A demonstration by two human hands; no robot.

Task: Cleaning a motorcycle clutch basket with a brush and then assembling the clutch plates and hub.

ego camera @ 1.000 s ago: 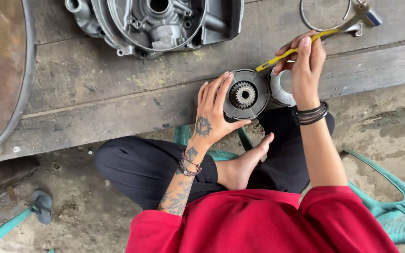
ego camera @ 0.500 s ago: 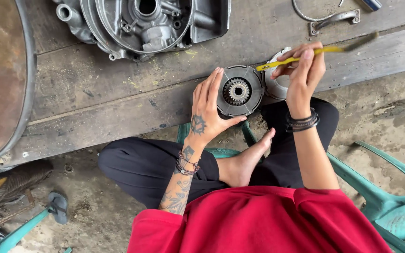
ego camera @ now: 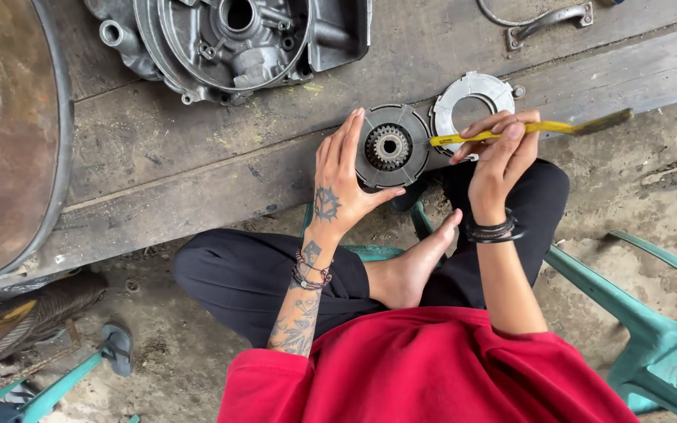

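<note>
My left hand grips a round dark metal clutch part with a toothed gear in its middle, holding it by the left rim above my lap. My right hand pinches a yellow-handled brush that points left, its tip at the right edge of the round part. A light grey metal ring plate lies on the wooden plank right behind the brush. I sit cross-legged in black trousers and a red top, one bare foot showing.
A grey engine case cover lies on the worn wooden planks at the top. A large rusty round drum fills the left edge. A bent metal bracket sits top right. Green plastic chair legs stand at the right.
The view has shifted so the parts sit lower and more central. The brush has swung from slanting up to nearly level at the round part's right edge. The grey ring plate is now uncovered.
</note>
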